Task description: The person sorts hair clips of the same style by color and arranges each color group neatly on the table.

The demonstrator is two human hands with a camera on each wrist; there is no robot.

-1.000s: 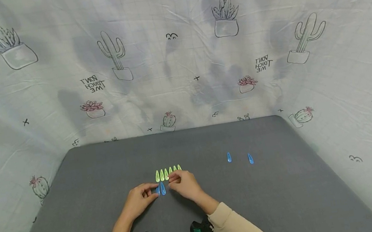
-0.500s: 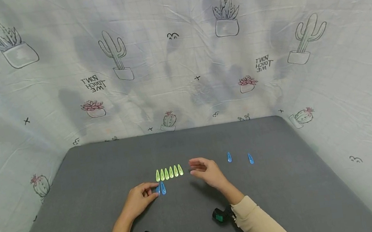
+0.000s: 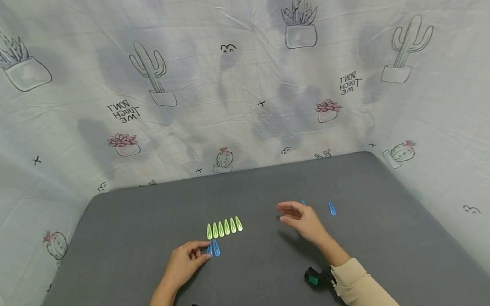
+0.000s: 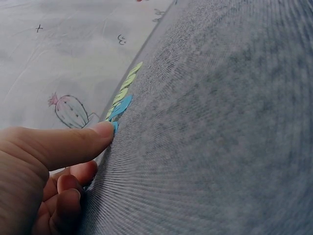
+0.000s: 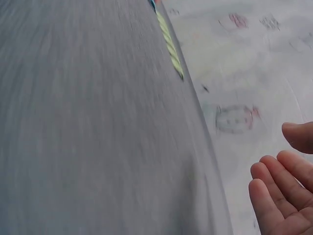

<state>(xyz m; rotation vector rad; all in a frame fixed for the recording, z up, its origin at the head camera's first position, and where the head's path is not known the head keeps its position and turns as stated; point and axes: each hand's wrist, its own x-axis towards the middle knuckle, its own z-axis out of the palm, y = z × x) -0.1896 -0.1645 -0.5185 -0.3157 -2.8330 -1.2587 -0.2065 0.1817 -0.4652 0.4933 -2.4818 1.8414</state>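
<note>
My left hand (image 3: 184,265) pinches a blue snap hair clip (image 3: 210,250) between thumb and index finger, down on the grey table. Right beside that clip lies a second blue hair clip (image 3: 217,248). Just beyond both runs a row of several yellow-green hair clips (image 3: 220,228), set side by side. In the left wrist view, the thumb (image 4: 73,147) covers much of the pinched clip. Over the table's right half, my right hand (image 3: 305,222) holds nothing, its fingers loosely bent. It partly hides a blue clip (image 3: 303,202) behind it; in the right wrist view the fingers (image 5: 286,188) are apart from the thumb.
One more blue hair clip (image 3: 332,208) lies to the right of my right hand. A grey cloth-like tabletop (image 3: 253,295) spreads beneath everything. Pale fabric printed with cacti (image 3: 235,72) hangs along the back and sides.
My right hand has moved away from the clip rows toward the right, uncovering the right end of the yellow-green row and now overlapping a loose blue clip. The left hand has stayed put.
</note>
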